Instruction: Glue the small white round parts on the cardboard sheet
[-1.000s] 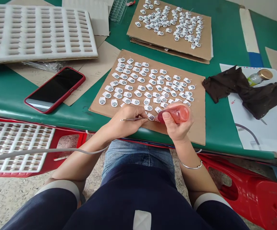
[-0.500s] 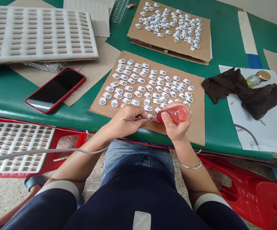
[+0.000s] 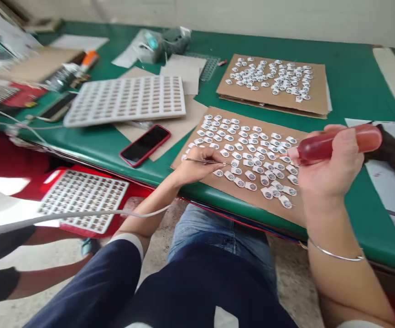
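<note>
My left hand is closed around thin metal tweezers, low over the near left part of a cardboard sheet. The tweezers' tip points right, close to a small white tabbed piece with a grey round centre; whether it touches cannot be made out. Many like it lie in loose rows on the cardboard. A squeeze bottle of red liquid is gripped in my right hand, above the sheet's right edge. It lies nearly level, its pale nozzle pointing left, apart from the tweezers.
Behind lies another cardboard stack bearing similar pieces. A red-cased phone and a white slotted tray are to the left. Another tray rests on a red stool. A person's legs show at left; dark cloth lies far right.
My right hand has moved right with the red bottle, away from the tweezers and the piece there. My left hand still holds the tweezers. The view has swung to the left.
</note>
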`<state>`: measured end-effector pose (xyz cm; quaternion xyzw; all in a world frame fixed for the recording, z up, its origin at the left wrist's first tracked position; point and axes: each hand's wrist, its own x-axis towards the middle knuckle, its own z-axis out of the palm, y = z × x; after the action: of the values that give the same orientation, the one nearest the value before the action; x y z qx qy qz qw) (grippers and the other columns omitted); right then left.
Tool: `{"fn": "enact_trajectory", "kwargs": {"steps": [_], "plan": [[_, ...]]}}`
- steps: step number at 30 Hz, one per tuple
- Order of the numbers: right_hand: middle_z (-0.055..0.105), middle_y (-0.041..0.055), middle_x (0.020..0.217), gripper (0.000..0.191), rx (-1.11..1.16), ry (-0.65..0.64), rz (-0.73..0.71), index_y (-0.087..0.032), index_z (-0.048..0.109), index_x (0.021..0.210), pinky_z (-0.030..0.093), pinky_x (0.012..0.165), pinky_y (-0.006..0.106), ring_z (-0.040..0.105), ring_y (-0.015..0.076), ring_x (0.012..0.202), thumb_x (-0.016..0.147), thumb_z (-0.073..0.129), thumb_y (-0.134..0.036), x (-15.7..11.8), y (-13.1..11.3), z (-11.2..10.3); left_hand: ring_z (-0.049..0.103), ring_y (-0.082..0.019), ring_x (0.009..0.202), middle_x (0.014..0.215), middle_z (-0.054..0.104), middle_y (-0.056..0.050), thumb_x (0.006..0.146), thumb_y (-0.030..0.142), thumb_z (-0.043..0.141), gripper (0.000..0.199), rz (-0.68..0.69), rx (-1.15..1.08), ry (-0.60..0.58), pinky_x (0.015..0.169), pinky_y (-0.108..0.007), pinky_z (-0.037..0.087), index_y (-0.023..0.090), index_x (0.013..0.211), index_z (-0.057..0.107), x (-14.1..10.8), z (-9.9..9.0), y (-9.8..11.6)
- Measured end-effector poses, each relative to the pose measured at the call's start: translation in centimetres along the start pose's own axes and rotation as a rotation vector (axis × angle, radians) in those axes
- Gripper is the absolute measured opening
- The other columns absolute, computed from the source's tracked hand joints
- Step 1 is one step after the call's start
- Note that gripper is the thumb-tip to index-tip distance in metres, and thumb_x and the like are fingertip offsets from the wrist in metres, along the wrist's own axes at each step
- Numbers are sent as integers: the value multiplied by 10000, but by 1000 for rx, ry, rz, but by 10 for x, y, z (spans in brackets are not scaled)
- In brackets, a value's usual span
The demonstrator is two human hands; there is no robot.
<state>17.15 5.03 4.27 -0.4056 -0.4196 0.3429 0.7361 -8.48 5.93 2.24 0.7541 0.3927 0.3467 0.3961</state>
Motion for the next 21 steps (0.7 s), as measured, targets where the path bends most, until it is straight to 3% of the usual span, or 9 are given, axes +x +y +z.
{"fn": "enact_trajectory", "kwargs": {"steps": [3, 8, 15, 21], "plan": [[553, -11, 587, 226, 27, -18, 22, -236, 559, 778, 346, 277, 251, 588, 155, 437, 678, 675, -402, 3, 4, 17, 590, -123, 607, 673, 664, -32, 721, 266, 678, 129, 2, 172, 98, 559, -233, 459, 138, 732, 664, -12, -3, -8], [535, -56, 549, 264, 36, -157, 44, -224, 480, 823, 319, 281, 202, 594, 132, 446, 753, 604, -446, -10, 23, 41, 639, -152, 696, 768, 696, -42, 762, 237, 646, 75, 73, 345, 120, 624, -266, 497, 169, 789, 663, -32, 12, -7], [517, -63, 564, 198, -135, -142, -52, -235, 485, 828, 343, 313, 194, 613, 118, 464, 830, 502, -432, -25, 37, 34, 631, -147, 718, 796, 687, -36, 804, 181, 581, 36, 270, 460, 60, 670, -271, 493, 169, 825, 607, -38, 32, -3], [502, -56, 589, 187, -224, -185, -115, -247, 464, 848, 321, 291, 181, 586, 101, 437, 870, 441, -431, -27, 36, 36, 616, -146, 701, 788, 672, -29, 807, 177, 576, 35, 286, 456, 37, 660, -259, 472, 173, 841, 584, -37, 32, -2]]}}
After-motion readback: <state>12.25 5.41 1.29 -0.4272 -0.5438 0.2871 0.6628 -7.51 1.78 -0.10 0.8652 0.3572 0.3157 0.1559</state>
